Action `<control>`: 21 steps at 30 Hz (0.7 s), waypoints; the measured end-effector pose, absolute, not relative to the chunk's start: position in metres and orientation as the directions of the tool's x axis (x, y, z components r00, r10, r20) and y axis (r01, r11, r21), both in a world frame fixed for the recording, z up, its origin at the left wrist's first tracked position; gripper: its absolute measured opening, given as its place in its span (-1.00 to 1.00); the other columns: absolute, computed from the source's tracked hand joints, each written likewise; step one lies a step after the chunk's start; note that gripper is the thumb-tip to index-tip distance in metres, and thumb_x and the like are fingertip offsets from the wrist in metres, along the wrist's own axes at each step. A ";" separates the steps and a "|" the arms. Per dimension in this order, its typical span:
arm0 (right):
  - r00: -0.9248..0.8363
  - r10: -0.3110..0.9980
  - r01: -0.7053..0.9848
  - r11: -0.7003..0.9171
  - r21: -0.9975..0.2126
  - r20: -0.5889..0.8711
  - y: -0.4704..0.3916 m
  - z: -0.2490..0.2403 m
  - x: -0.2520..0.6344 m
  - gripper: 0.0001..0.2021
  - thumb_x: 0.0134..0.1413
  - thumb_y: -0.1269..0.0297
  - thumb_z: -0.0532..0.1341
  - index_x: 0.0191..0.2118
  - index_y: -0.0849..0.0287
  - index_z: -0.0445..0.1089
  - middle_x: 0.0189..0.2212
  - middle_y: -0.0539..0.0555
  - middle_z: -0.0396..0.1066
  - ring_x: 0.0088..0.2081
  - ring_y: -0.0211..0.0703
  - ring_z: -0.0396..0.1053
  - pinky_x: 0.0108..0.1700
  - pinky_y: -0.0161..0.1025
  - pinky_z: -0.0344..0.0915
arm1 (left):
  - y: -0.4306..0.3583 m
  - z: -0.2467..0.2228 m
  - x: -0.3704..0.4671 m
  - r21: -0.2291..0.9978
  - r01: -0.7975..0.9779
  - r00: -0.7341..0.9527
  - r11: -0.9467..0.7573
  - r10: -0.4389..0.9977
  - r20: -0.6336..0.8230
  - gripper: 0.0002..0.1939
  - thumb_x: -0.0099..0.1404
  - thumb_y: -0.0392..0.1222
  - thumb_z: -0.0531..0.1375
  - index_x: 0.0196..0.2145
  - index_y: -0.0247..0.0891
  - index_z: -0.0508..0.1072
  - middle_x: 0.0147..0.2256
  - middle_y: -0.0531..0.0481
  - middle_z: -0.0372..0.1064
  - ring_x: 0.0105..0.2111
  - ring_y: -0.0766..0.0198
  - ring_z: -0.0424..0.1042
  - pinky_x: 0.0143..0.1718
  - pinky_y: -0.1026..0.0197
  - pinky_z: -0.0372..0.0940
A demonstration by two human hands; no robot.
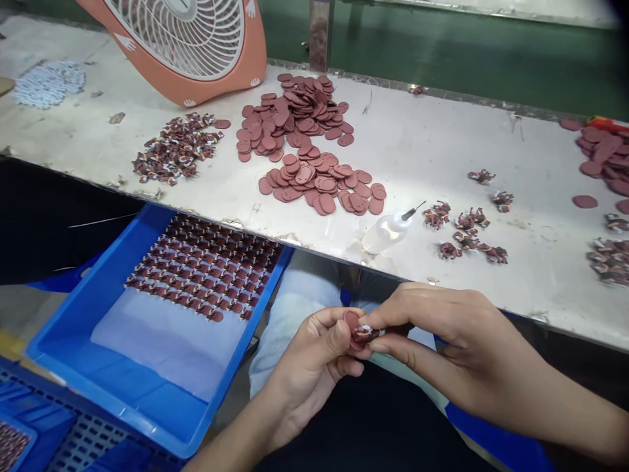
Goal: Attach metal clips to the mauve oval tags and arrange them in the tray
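Observation:
In my left hand (314,357) a reddish-brown oval base (350,319) is pinched between thumb and fingers. My right hand (462,344) pinches a small brown and white figurine (364,331), held against the face of that base; its exact shape is partly hidden by my fingertips. Both hands are above my lap, just in front of the bench edge. Beyond them on the bench, several loose figurines (468,241) lie scattered. A clear squeeze bottle with a needle tip (386,233) lies near the edge.
Heaps of oval bases (322,180) cover the middle of the bench (413,144), with a figurine pile (174,149) left of them. An orange fan (216,88) stands behind. At lower left, a blue tray (147,426) holds rows of figurines on bases.

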State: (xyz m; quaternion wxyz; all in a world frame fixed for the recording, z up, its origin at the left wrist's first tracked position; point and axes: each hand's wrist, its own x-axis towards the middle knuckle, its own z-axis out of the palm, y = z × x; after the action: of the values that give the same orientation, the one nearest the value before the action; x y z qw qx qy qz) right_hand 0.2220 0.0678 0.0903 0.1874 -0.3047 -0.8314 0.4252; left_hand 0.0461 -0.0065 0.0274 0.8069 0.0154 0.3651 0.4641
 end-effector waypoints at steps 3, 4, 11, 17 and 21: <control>-0.751 0.655 0.322 0.476 -0.819 0.086 0.068 0.089 0.221 -0.91 0.28 0.34 0.24 -0.14 0.01 0.45 -0.35 -0.08 0.55 -0.36 -0.30 0.49 -0.32 -0.38 0.42 | -0.008 0.029 0.048 0.333 -0.762 0.303 0.555 0.761 -0.574 -0.60 -0.08 0.03 0.52 -0.45 -0.32 0.54 -0.54 0.09 0.40 -0.56 0.47 0.40 -0.54 0.50 0.31; -0.750 0.655 0.316 0.480 -0.818 0.095 0.069 0.088 0.220 -0.91 0.27 0.33 0.24 -0.14 0.01 0.45 -0.36 -0.08 0.54 -0.37 -0.29 0.49 -0.34 -0.38 0.42 | -0.008 0.029 0.048 0.327 -0.770 0.299 0.548 0.763 -0.574 -0.60 -0.08 0.03 0.52 -0.46 -0.32 0.54 -0.54 0.09 0.41 -0.56 0.48 0.41 -0.54 0.51 0.31; -0.759 0.640 0.294 0.500 -0.814 0.119 0.068 0.089 0.216 -0.92 0.26 0.36 0.24 -0.17 0.04 0.44 -0.37 -0.06 0.53 -0.37 -0.28 0.48 -0.33 -0.36 0.42 | -0.014 0.031 0.049 0.330 -0.786 0.260 0.523 0.763 -0.591 -0.66 0.01 0.00 0.49 -0.41 -0.32 0.59 -0.51 0.07 0.45 -0.52 0.48 0.44 -0.50 0.52 0.35; -0.747 0.657 0.306 0.476 -0.824 0.103 0.065 0.093 0.217 -0.90 0.25 0.39 0.24 -0.17 0.06 0.46 -0.33 -0.04 0.54 -0.32 -0.27 0.50 -0.27 -0.34 0.42 | -0.012 0.035 0.050 0.335 -0.785 0.250 0.522 0.761 -0.599 -0.64 0.00 0.02 0.48 -0.40 -0.33 0.58 -0.49 0.07 0.44 -0.54 0.49 0.41 -0.53 0.51 0.35; -0.751 0.653 0.308 0.471 -0.827 0.092 0.062 0.092 0.218 -0.90 0.25 0.43 0.24 -0.16 0.10 0.44 -0.31 -0.06 0.53 -0.29 -0.33 0.48 -0.22 -0.39 0.39 | -0.012 0.037 0.050 0.341 -0.784 0.255 0.518 0.771 -0.584 -0.67 0.05 0.00 0.46 -0.38 -0.33 0.59 -0.46 0.07 0.44 -0.52 0.50 0.41 -0.50 0.51 0.36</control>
State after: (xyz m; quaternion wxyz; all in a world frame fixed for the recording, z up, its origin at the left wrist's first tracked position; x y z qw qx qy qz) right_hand 0.2184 0.0622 0.0918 0.2028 -0.2883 -0.8331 0.4262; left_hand 0.0504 -0.0123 0.0371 0.7919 -0.0094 0.3629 0.4910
